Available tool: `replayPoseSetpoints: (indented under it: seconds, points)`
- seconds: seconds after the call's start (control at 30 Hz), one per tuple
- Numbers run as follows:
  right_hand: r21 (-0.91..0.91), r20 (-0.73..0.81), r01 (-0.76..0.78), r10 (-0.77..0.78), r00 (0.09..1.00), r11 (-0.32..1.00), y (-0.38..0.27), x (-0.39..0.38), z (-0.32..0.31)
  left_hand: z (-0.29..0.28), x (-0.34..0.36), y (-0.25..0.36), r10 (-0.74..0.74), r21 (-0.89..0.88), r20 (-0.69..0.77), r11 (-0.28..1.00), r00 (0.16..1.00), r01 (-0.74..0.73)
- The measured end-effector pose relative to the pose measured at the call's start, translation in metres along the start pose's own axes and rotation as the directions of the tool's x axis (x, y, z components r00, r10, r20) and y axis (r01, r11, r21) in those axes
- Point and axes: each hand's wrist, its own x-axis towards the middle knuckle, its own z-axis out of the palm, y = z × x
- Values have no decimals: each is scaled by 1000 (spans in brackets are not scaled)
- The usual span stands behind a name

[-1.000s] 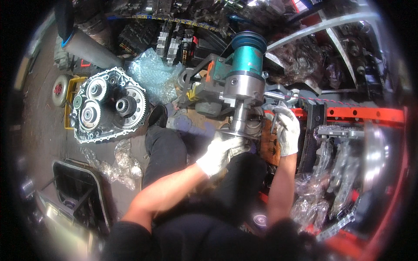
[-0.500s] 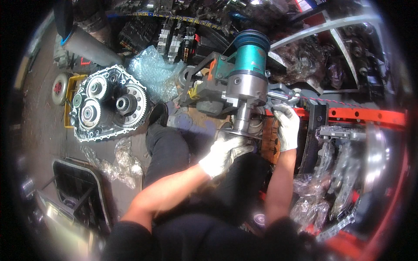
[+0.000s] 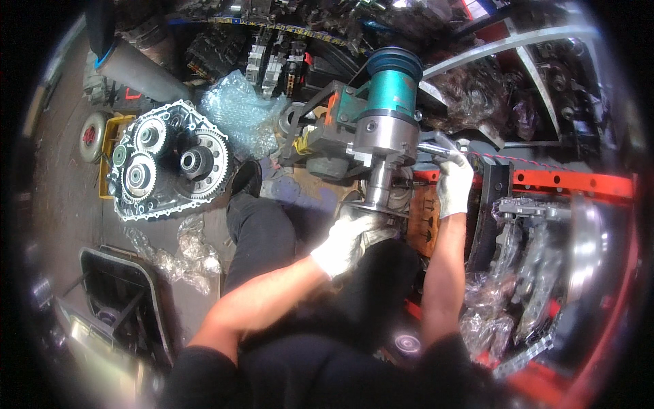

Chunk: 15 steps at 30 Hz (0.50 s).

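A green spindle head (image 3: 392,91) carries a steel chuck (image 3: 386,134), with a stepped metal shaft (image 3: 379,183) pointing toward me out of its jaws. At the shaft's near end is a flat round flange (image 3: 371,208). My left hand (image 3: 344,243), in a white glove, is closed around the part just below this flange; its fingertips are partly hidden. To the right of the chuck, my gloved right hand (image 3: 455,185) has its fingers curled at the end of a shiny metal rod (image 3: 434,149).
An open gearbox housing (image 3: 174,161) with several gears lies on the left, beside bubble wrap (image 3: 245,112). Crumpled clear plastic (image 3: 187,259) is on the floor. A red perforated rail (image 3: 569,181) and wrapped metal parts (image 3: 521,266) stand on the right. A black-framed stool (image 3: 129,290) is at lower left.
My right hand has moved up and slightly right, its fingers now at the metal rod. My left hand stays at the flange, and the shaft looks unmoved.
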Motion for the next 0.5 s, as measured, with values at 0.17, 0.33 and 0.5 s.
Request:
replayPoseSetpoints:
  seconds: [0.17, 0.33, 0.5]
  points:
    - [444, -15, -115, 136, 991, 889, 10, 20, -20, -1, 0, -1, -2, -37, 3, 999, 1000, 2]
    - [323, -30, -241, 265, 964, 915, 7, 42, -14, 3, -1, 1, -13, -55, 19, 998, 1000, 14]
    - [260, 97, -195, 176, 980, 946, -26, 45, 9, 9, -1, 5, -2, -69, 0, 998, 1000, 2]
